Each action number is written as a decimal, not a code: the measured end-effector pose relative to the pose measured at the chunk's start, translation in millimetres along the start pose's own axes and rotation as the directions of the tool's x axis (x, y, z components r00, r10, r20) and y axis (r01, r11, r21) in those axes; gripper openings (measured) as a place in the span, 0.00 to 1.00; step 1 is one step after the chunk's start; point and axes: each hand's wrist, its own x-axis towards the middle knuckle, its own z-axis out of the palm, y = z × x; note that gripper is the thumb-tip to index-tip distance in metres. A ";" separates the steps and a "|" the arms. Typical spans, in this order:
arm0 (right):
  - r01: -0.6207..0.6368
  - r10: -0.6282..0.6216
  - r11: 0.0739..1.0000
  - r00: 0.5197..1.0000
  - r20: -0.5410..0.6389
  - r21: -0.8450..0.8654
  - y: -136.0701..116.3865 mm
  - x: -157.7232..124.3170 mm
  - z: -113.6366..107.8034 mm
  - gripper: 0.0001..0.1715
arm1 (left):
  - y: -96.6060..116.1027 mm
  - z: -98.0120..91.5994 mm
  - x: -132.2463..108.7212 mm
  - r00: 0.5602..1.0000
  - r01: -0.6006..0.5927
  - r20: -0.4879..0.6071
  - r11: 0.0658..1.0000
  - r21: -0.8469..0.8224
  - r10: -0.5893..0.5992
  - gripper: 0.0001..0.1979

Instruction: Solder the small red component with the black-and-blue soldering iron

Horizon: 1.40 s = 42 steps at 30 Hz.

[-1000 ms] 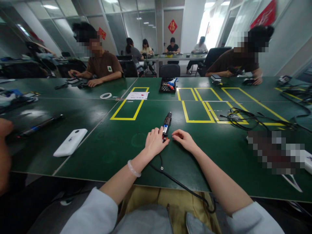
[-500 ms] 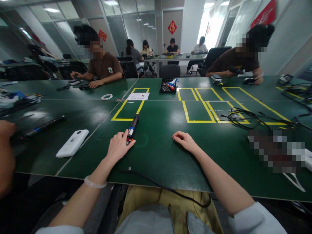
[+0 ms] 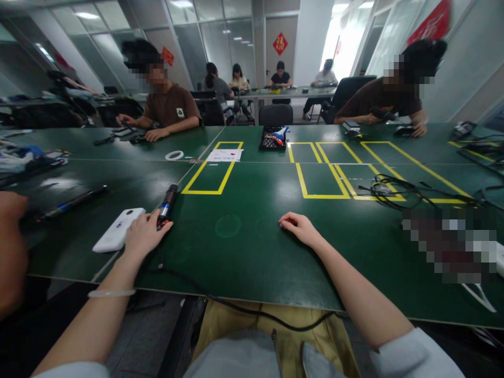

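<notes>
My left hand (image 3: pixel 144 233) is closed around the lower part of a black electric screwdriver (image 3: pixel 168 203) with a blue band and reddish parts near my thumb. Its narrow end points away from me, and a black cord (image 3: pixel 236 306) trails from it over the table edge. Just left of my fingers lies a white phone-like device (image 3: pixel 116 231), partly covered by the hand. My right hand (image 3: pixel 299 227) rests on the green tabletop (image 3: pixel 244 268), fingers loosely curled together, with nothing seen in them.
Yellow tape rectangles (image 3: pixel 326 196) mark the table; a paper sheet (image 3: pixel 225 155) lies on one. A black tray (image 3: pixel 272 138) with tools stands at the back. Tangled cables (image 3: pixel 388 191) lie right. Another black rod-shaped tool (image 3: pixel 74 202) lies left. Co-workers sit opposite; a person's arm (image 3: pixel 11 252) is at left.
My left hand has carried the electric screwdriver leftward, from beside the yellow rectangle's near corner to beside the white device. The cord has shifted with it. My right hand stays put.
</notes>
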 end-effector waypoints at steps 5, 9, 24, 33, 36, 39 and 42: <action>0.005 -0.005 1.000 1.000 0.003 -0.004 0.6 0.4 0.2 0.11 | 10.7 -10.0 -15.0 0.984 -0.069 -0.161 0.997 0.044 0.075 0.23; 0.003 -0.003 1.000 1.000 0.009 0.003 -0.5 0.6 1.0 0.10 | 25.3 -26.3 -18.9 0.990 -0.034 -0.136 0.999 0.005 0.034 0.20; 0.000 -0.005 0.968 1.000 0.020 0.251 -4.4 1.3 1.7 0.19 | 267.8 -68.8 -27.5 0.702 0.025 0.058 0.057 -0.998 0.710 0.27; 0.014 -0.038 0.954 0.996 0.076 0.301 -0.8 2.1 7.9 0.15 | 283.6 -40.2 -38.7 0.719 0.165 0.055 -0.093 -0.982 0.693 0.31; 0.021 -0.033 0.958 0.999 0.038 0.287 3.4 3.0 8.6 0.15 | 282.5 -37.6 -37.8 0.744 0.178 0.084 -0.076 -0.981 0.663 0.24; 0.037 -0.041 0.964 0.999 0.009 0.262 3.8 2.7 8.3 0.15 | 283.5 -36.6 -38.8 0.735 0.156 0.080 -0.052 -0.986 0.673 0.18; 0.059 -0.061 0.973 0.998 0.002 0.225 1.3 1.7 8.0 0.15 | 284.1 -37.6 -41.5 0.718 0.133 0.060 -0.052 -0.990 0.694 0.17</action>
